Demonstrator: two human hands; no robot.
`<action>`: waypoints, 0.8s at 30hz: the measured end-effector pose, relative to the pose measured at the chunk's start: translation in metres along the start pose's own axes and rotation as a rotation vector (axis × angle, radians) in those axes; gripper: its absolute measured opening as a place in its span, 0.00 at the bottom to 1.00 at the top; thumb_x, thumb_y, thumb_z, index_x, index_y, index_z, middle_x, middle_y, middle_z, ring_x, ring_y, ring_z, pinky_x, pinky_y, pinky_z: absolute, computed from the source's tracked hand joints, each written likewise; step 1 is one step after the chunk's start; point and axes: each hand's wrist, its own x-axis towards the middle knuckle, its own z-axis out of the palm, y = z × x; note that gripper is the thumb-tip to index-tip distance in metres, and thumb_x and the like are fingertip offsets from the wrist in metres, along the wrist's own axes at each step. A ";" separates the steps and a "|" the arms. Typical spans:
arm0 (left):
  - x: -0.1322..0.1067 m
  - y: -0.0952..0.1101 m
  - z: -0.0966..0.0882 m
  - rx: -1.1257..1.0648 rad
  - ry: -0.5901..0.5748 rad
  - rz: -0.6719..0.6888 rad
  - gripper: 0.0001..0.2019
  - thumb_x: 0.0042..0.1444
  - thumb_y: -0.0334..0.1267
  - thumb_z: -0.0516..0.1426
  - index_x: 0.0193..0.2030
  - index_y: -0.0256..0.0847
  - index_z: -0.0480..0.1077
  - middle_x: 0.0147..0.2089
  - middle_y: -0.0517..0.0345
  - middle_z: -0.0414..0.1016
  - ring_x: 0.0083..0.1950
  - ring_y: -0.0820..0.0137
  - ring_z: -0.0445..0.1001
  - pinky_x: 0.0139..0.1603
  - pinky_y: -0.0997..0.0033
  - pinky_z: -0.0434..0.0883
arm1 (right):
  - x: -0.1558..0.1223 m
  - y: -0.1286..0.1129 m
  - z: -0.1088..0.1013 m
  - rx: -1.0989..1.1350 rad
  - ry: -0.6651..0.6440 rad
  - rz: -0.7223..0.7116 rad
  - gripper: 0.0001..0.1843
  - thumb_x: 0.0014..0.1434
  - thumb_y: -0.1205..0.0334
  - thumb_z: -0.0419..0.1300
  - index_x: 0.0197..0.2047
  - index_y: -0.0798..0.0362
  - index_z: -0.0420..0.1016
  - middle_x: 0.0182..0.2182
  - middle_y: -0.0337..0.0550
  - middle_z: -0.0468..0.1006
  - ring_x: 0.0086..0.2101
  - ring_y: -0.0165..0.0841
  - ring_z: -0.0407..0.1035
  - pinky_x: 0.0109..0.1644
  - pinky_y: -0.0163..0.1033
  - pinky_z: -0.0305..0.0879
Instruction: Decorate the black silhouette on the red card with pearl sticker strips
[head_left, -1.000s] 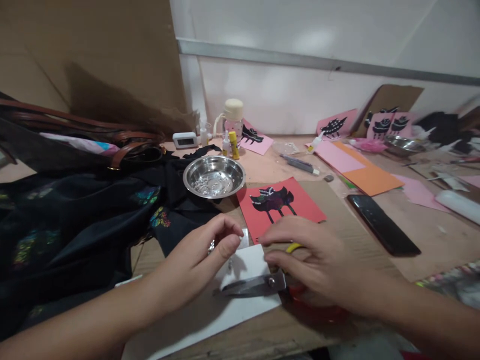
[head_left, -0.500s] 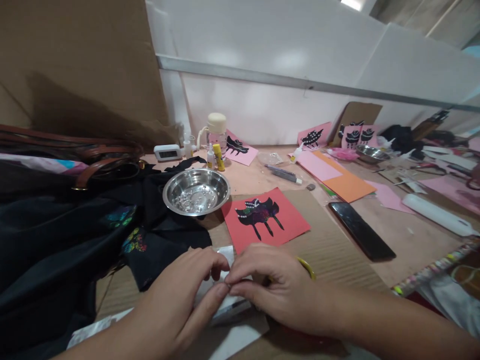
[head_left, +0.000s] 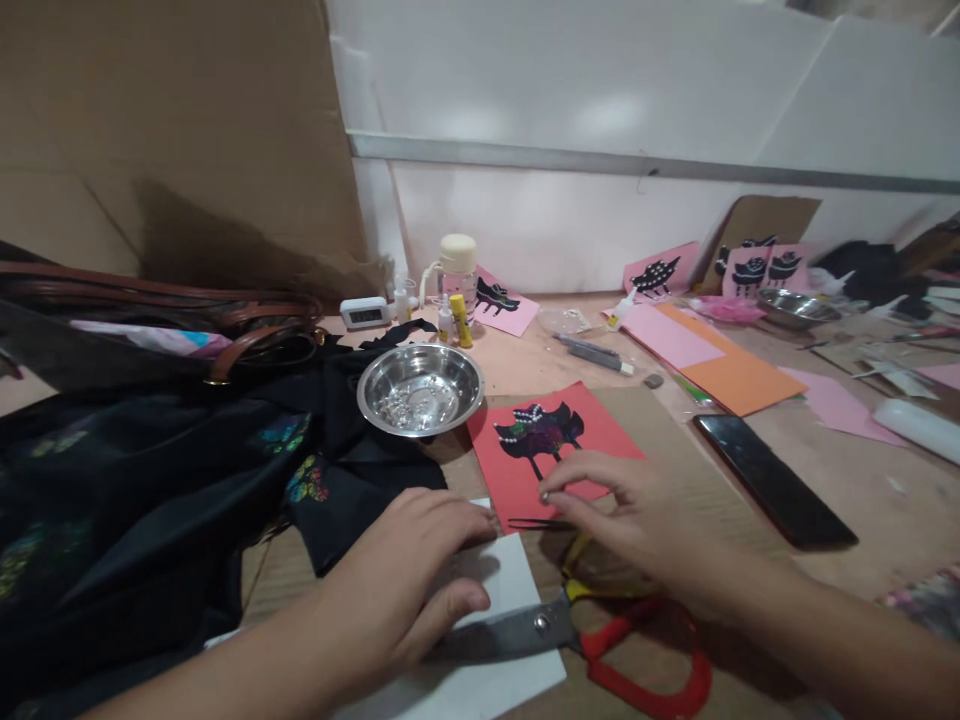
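Note:
My right hand [head_left: 622, 510] is closed in a pinch on a tiny pale bead [head_left: 546, 497] at its fingertips, just above the lower edge of a red card [head_left: 600, 425]. On that card is a black cut-out shape [head_left: 544, 435] decorated with white beads. Dark tweezers [head_left: 532, 523] lie under the right fingers. My left hand [head_left: 427, 575] hovers over white paper [head_left: 517, 570], thumb apart from the fingers and nothing visible in it. Between the hands rest large scissors [head_left: 541, 622] with red and yellow handles, their blades partly hidden by the left hand.
A steel bowl [head_left: 457, 395] of small shiny pieces stands beyond the left hand. Black cloth [head_left: 187, 480] covers the left side. A phone [head_left: 772, 485] lies at right, near orange paper [head_left: 731, 370]. Glue bottles [head_left: 444, 322] and a cream-lidded bottle [head_left: 459, 270] stand behind.
My hands have moved apart. The right one has gone up and right to the red card with the bead, the left thumb has opened away, and the scissors now show. The view has shifted left.

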 end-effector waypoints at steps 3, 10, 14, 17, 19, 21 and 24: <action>0.003 -0.009 0.001 0.070 -0.046 0.015 0.18 0.68 0.49 0.53 0.61 0.47 0.65 0.64 0.51 0.71 0.64 0.57 0.67 0.62 0.54 0.65 | 0.011 0.034 -0.023 -0.239 0.092 0.038 0.08 0.65 0.57 0.60 0.40 0.46 0.81 0.37 0.39 0.85 0.38 0.35 0.79 0.42 0.39 0.74; 0.014 -0.021 0.004 0.201 -0.039 -0.011 0.22 0.67 0.48 0.55 0.66 0.51 0.63 0.70 0.55 0.66 0.71 0.56 0.62 0.66 0.51 0.63 | 0.053 0.115 -0.052 -0.387 0.127 0.021 0.09 0.65 0.60 0.59 0.41 0.47 0.81 0.40 0.42 0.84 0.40 0.38 0.78 0.43 0.43 0.73; 0.023 -0.025 0.003 0.226 -0.134 -0.032 0.26 0.66 0.51 0.55 0.69 0.50 0.61 0.72 0.54 0.63 0.73 0.55 0.58 0.68 0.47 0.62 | 0.066 0.135 -0.046 -0.435 0.110 -0.001 0.08 0.65 0.61 0.59 0.42 0.46 0.80 0.42 0.42 0.84 0.43 0.39 0.77 0.47 0.46 0.73; 0.028 -0.028 0.005 0.222 -0.151 -0.079 0.26 0.66 0.52 0.55 0.68 0.48 0.63 0.71 0.51 0.64 0.73 0.51 0.59 0.68 0.42 0.63 | 0.065 0.140 -0.042 -0.458 0.103 -0.022 0.09 0.66 0.60 0.58 0.44 0.46 0.80 0.42 0.43 0.84 0.43 0.38 0.77 0.49 0.46 0.73; 0.029 -0.030 0.007 0.222 -0.158 -0.087 0.27 0.65 0.55 0.55 0.67 0.47 0.65 0.70 0.50 0.66 0.72 0.48 0.60 0.67 0.38 0.63 | 0.062 0.142 -0.041 -0.466 0.092 -0.042 0.09 0.67 0.60 0.57 0.45 0.47 0.79 0.43 0.44 0.84 0.44 0.38 0.76 0.49 0.46 0.73; 0.028 -0.031 0.008 0.235 -0.147 -0.076 0.27 0.65 0.56 0.54 0.66 0.47 0.65 0.70 0.51 0.67 0.71 0.47 0.62 0.67 0.37 0.64 | 0.060 0.142 -0.040 -0.468 0.066 -0.069 0.09 0.68 0.60 0.57 0.45 0.47 0.78 0.43 0.43 0.83 0.44 0.37 0.76 0.50 0.44 0.73; 0.026 -0.034 0.007 0.276 -0.103 -0.033 0.26 0.65 0.56 0.55 0.66 0.49 0.65 0.68 0.53 0.69 0.69 0.48 0.67 0.64 0.39 0.68 | 0.060 0.144 -0.038 -0.471 0.021 -0.111 0.09 0.69 0.61 0.55 0.44 0.47 0.77 0.42 0.42 0.82 0.44 0.35 0.76 0.50 0.42 0.73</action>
